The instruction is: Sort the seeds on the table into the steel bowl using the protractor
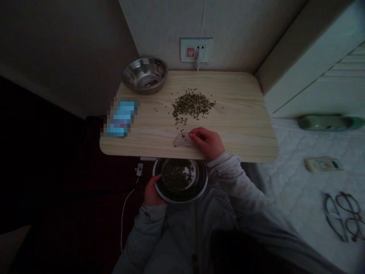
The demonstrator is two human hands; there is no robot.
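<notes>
My left hand [152, 193] grips the left rim of a round metal bowl [182, 198] below the table's front edge, thumb over the rim. Small dark green beans [173, 174] cover much of the bowl's bottom. Over the front of the table, my right hand [208, 142] is closed, thumb and fingertips pinched together. Whatever they hold is too small to make out. Beside these fingertips lies a faint, curved, see-through patch [182, 140] with a few dark specks; I cannot tell what it is. Farther back, a loose pile of green beans [192, 104] is spread on the tabletop.
The light wooden table [242, 114] stands against the wall. On its left are an empty steel bowl [145, 74] and a blurred-out phone [122, 118]. A plug sits in the wall socket [196, 49]. Glasses [343, 217] and a remote [324, 164] lie on the white mattress [288, 152].
</notes>
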